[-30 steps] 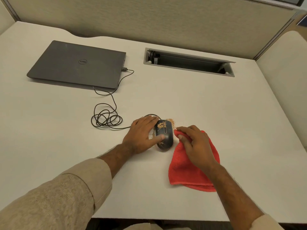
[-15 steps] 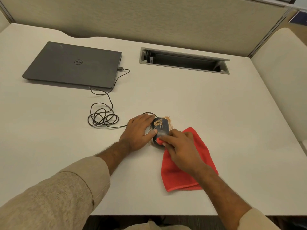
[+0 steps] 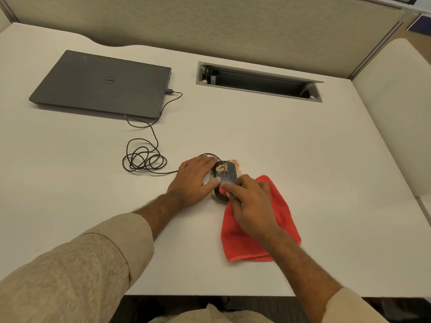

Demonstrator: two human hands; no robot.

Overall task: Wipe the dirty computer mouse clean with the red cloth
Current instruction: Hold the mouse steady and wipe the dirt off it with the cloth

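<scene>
A black wired computer mouse lies near the middle of the white desk, with brown crumbs on its front half and more crumbs scattered on the desk around it. My left hand grips the mouse from its left side, thumb on top. My right hand pinches a corner of the red cloth and presses it against the mouse's near end. The rest of the cloth trails flat on the desk under my right wrist.
The mouse cable lies coiled to the left and runs to a closed grey laptop at the back left. A recessed cable tray is set into the desk at the back. Partition walls close off the back and right.
My right hand has carried the cloth's corner leftward from beside the mouse onto its near end. My left hand has kept its hold on the mouse.
</scene>
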